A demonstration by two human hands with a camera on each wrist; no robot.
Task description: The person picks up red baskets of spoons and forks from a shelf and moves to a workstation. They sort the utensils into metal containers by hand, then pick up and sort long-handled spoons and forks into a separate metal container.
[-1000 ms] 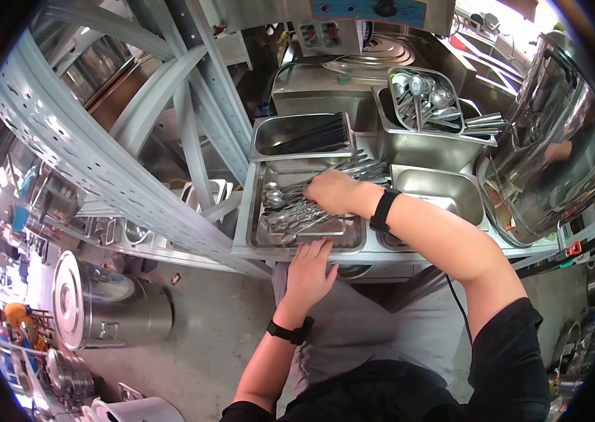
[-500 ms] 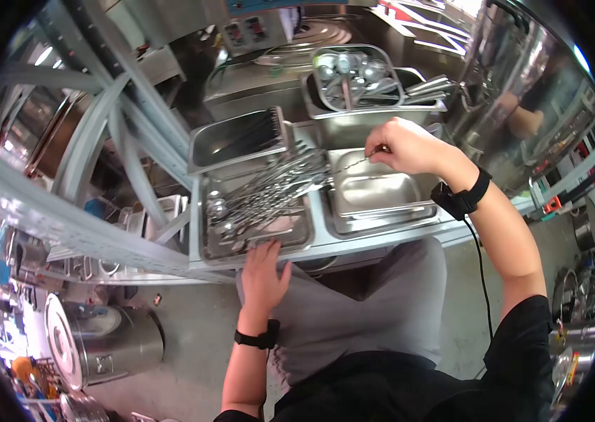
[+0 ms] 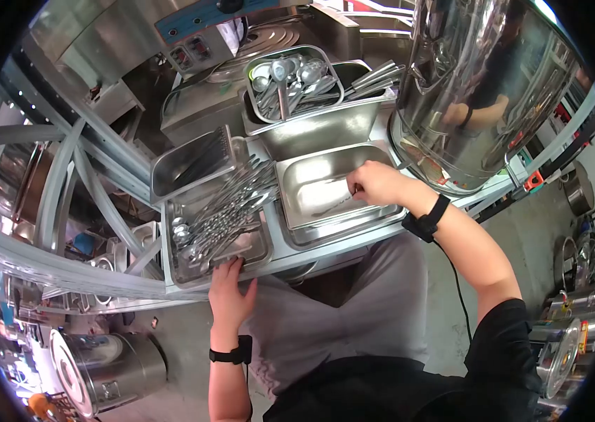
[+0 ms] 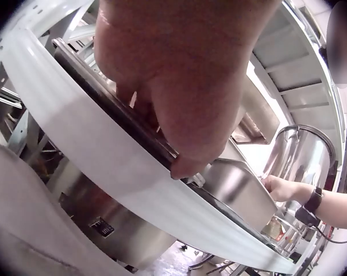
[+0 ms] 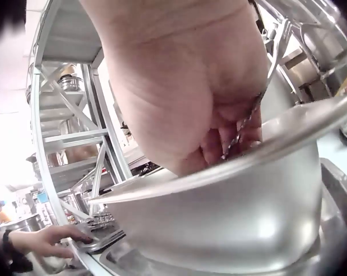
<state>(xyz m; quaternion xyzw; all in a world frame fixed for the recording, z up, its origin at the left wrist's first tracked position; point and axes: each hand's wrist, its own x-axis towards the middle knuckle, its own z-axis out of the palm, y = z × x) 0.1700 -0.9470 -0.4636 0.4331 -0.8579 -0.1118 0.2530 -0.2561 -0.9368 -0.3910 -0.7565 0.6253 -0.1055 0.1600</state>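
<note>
Your right hand [image 3: 382, 184] has come down: a second ago it was in the cutlery pile, half a second ago it was raised over the neighbouring pan, and now its fingers are low over that pan, inside the rim. The pinch is narrow and closed on a slim silver fork with a twisted handle [image 5: 272, 70], head standing up past your hand and handle pointing down into the pan. So the fork seems to have crossed from one container to the other, though you have not let go of it. Whether its lower end touches the pan floor you can't really judge, because your palm and the shine blur that part.

Your left hand [image 3: 233, 299] has stayed at the near rim of the left tray, fingers loosely straight, gripping nothing that shows.

That rectangular, bright stainless-steel pan [image 3: 311, 190] sits in a shallow steel tray [image 3: 311, 239]. To its left, your wide, shallow grey-metal tray [image 3: 261, 246] holds a tangled heap of silver twisted-handle cutlery [image 3: 230, 218], with spoon bowls at its left end. Behind that, a small rectangular steel pan [image 3: 167, 176] holds long, thin black pieces [image 3: 202, 165]. Further back, a deep steel pan [image 3: 329, 132] carries a rounded-corner steel tray [image 3: 251, 95] full of silver spoons [image 3: 297, 77].
</note>
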